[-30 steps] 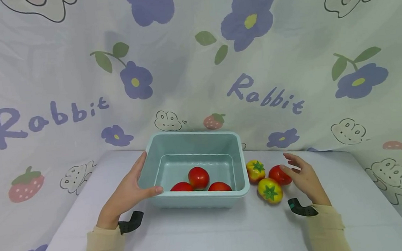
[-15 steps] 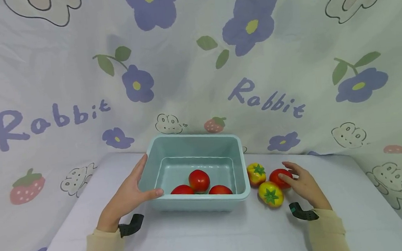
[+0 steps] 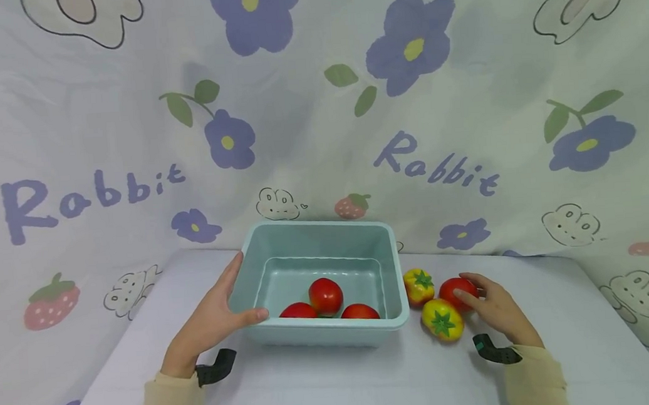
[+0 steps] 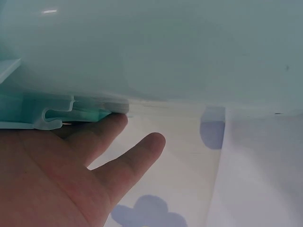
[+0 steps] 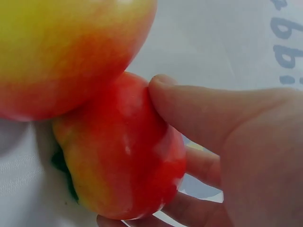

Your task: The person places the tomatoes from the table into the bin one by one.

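Note:
A pale teal plastic bin (image 3: pixel 388 267) stands mid-table with three red tomatoes (image 3: pixel 325 295) lying in it. My left hand (image 3: pixel 231 302) grips its near-left corner, thumb hooked over the rim; the left wrist view shows fingers (image 4: pixel 118 156) under the bin's lip (image 4: pixel 52 116). Right of the bin lie two yellow-red tomatoes (image 3: pixel 419 285) (image 3: pixel 443 321) and a red tomato (image 3: pixel 452 289). My right hand (image 3: pixel 475 293) holds that red tomato. In the right wrist view the thumb (image 5: pixel 203 109) and fingers wrap the red tomato (image 5: pixel 123 161), which touches a yellow-red one (image 5: pixel 71 52).
The table (image 3: pixel 343 383) is covered in pale lilac cloth, and a printed "Rabbit" flower curtain (image 3: pixel 317 102) hangs close behind it. The bin sits near the table's back edge. Bare cloth lies in front of the bin and to the far right.
My right hand came down and left onto the red tomato and curled its fingers round it. The left hand stayed on the bin's corner.

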Demonstrator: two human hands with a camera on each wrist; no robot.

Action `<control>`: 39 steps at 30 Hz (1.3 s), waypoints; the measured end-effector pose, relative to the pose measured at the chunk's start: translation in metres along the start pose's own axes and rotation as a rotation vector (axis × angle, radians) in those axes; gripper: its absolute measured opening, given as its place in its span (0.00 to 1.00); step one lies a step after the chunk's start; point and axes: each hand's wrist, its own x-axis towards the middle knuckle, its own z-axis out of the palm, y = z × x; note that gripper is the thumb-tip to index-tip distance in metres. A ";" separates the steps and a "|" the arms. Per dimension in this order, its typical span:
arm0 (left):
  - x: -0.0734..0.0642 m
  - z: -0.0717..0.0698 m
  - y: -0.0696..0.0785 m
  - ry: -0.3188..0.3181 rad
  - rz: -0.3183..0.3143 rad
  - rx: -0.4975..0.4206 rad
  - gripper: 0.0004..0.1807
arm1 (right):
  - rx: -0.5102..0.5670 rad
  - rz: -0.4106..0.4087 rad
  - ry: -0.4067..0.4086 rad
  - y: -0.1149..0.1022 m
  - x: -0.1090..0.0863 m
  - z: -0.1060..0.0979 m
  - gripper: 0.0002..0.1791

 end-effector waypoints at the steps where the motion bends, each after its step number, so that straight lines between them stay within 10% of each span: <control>1: 0.000 0.000 0.000 0.001 0.001 0.001 0.64 | -0.003 0.004 0.005 0.000 0.000 0.000 0.43; 39: 0.000 -0.001 0.004 -0.006 0.011 0.014 0.65 | 0.083 -0.196 0.366 -0.065 -0.026 -0.003 0.36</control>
